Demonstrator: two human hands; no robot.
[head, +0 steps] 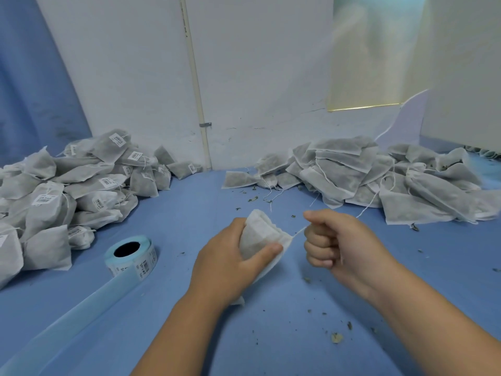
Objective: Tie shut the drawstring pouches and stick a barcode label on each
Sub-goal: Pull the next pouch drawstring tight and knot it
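1. Head view, left side: your left hand (230,256) is curled round a white drawstring pouch (259,234). The thumb lies across its front near the gathered mouth and the fingers are wrapped behind it.
2. The pouch sits over the middle of the bench (271,348), with its mouth turned toward your right hand (333,240). Its lower end runs under your left wrist, and you cannot tell whether it touches the bench.
3. Your right hand is closed into a fist just beside the pouch mouth and grips the drawstring (298,231). The string runs short and taut from the mouth into the fist.
4. The label roll (131,253) lies on the bench well to the left of your left hand, with its dark core hole facing up. Barcode labels show on the outer wrap.
5. A pale blue backing strip (67,321) trails from the roll toward the near left corner.
6. The labelled pile (67,191) fills the far left of the bench. Its pouches are cinched, and many show a barcode sticker.
7. The other pile (366,180) lies at the far right. These pouches lie flatter, and their loose strings trail onto the bench.
8. Herb crumbs (336,337) are scattered over the blue surface, mostly near your right forearm and in front of the right pile.
9. Behind the bench stands a white wall (257,77) with a thin pipe (195,77) running down it. Blue cloth (32,90) hangs at the left.
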